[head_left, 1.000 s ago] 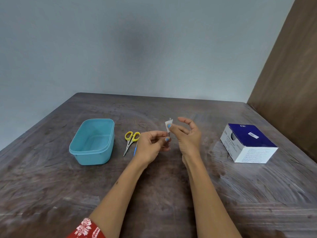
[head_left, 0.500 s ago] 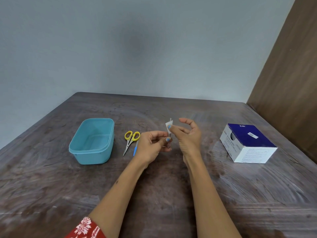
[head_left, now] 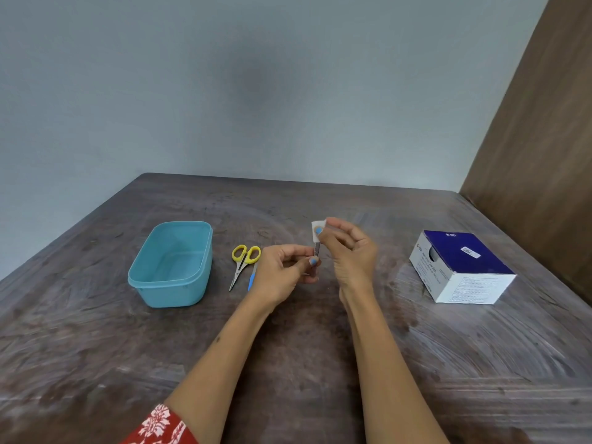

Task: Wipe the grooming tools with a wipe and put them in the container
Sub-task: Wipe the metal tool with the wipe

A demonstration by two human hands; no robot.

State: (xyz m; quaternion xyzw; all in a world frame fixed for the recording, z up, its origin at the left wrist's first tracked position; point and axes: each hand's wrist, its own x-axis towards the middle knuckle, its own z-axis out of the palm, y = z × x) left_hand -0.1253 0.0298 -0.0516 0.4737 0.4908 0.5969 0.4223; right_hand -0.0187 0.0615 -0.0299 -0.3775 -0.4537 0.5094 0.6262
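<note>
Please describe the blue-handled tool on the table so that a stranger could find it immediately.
Start at the teal container on the table's left; just right of it lie yellow-handled scissors. The blue-handled tool lies beside them, thin, straight and without finger loops.

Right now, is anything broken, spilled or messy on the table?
Nothing stands out. The blue container sits upright and empty, the yellow scissors and a blue-handled tool lie neatly beside it, and the box looks undamaged. The left hand holds a small metal tool while the right hand pinches the wipe around its tip.
</note>
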